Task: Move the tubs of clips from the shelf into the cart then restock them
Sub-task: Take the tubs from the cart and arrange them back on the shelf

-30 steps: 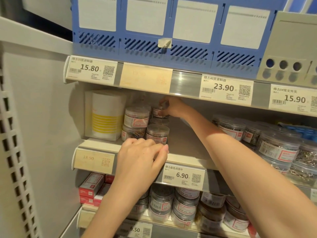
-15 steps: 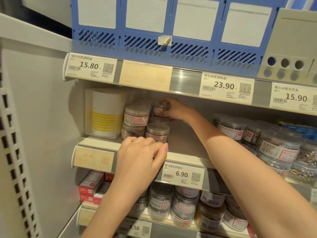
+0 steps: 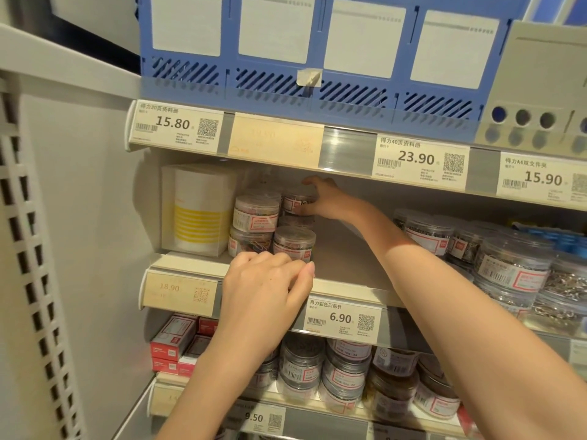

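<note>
Head view: my right hand [image 3: 324, 201] grips the far top tub [image 3: 297, 200]; my left hand [image 3: 266, 290], fingers curled, rests on the shelf [image 3: 349, 285] edge; a careless pull may topple the stack.

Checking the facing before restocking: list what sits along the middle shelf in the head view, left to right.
White box with yellow stripes → stacked tubs of coloured clips → tub gripped by the right hand → bare shelf gap → tubs of silver clips.

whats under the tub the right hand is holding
The right hand grips the top back tub; another tub sits under it, mostly hidden by the front tub.
</note>
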A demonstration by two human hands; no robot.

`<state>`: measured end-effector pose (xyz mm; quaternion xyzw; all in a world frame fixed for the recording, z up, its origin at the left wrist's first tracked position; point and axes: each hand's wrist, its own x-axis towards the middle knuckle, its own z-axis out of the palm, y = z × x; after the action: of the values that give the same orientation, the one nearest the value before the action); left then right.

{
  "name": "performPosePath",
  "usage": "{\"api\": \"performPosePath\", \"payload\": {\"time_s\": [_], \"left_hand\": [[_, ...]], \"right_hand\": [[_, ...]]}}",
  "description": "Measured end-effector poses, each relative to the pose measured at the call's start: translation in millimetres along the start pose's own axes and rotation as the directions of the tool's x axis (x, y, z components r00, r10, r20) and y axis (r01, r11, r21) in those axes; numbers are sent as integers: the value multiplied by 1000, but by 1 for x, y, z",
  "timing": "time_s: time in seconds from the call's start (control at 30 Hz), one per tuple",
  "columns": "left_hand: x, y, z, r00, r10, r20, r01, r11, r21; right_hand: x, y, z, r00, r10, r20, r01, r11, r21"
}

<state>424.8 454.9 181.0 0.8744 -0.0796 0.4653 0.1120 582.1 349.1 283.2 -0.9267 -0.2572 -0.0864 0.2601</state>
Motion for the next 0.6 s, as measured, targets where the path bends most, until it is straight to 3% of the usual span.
{"api": "performPosePath", "payload": {"time_s": [0.33, 0.6], "left_hand": [[0, 3, -4, 1000, 17, 8, -17, 998, -52], [-1, -1, -8, 997, 69, 25, -66, 993, -96]], "right_hand": [[-57, -11, -11, 994, -64, -84, 48, 981, -188], [-124, -25, -3, 985, -68, -162, 32, 977, -212]]}}
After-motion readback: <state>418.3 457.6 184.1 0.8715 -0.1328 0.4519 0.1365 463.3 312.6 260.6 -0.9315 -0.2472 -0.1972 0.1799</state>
